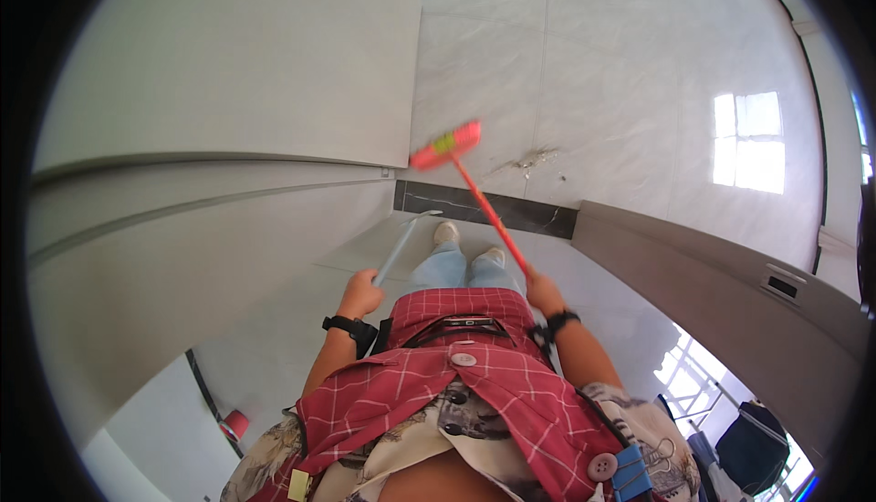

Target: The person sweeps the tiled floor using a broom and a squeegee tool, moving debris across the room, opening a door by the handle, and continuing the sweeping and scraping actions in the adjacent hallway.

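Observation:
My right hand (545,293) grips the red handle of a broom (491,213). Its pink-red head (448,146) with a yellow-green patch is blurred, near the corner of the pale panel on the left; whether the bristles touch the floor I cannot tell. A small heap of dust and debris (535,158) lies on the tiles right of the head, with a dark speck (563,178) beside it. In my left hand (363,293) is a slim grey-blue handle (395,253) slanting down to a pale, thin end by my shoes (446,232); what tool it belongs to is unclear.
A dark marble threshold (486,209) crosses the doorway ahead of my feet. Large pale panels (226,64) stand on the left, and a door with a recessed handle (783,284) is on the right. Behind me are a red object (235,425) and a dark bag-like item (753,444).

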